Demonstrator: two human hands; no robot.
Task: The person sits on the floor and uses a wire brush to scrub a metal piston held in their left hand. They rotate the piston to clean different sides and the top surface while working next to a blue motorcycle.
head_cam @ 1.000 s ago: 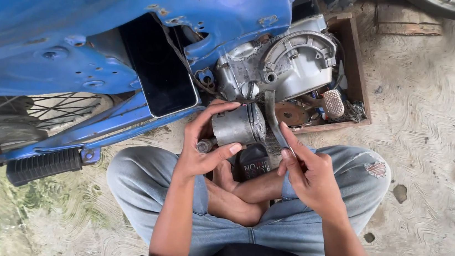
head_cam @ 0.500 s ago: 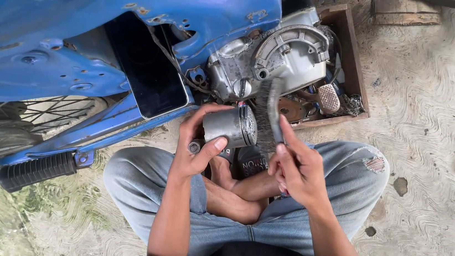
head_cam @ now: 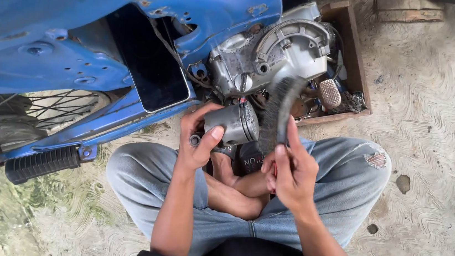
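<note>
Left hand (head_cam: 200,136) gripped a grey metal piston (head_cam: 233,124), fingers wrapped round it, just below the engine (head_cam: 270,57) of the blue motorcycle (head_cam: 81,25). Right hand (head_cam: 293,170) clenched a dark wire brush (head_cam: 281,114), bristles touching the piston's right end, also just below the engine; wooden tray (head_cam: 353,40) sat right of the engine on the concrete floor (head_cam: 439,126)

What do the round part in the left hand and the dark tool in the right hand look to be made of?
The piston in the left hand looks like dull grey cast metal, probably aluminium: matte sheen, ring grooves at one end. The brush in the right hand seems to have dark wire or stiff bristles; motion blur leaves that open.
</note>
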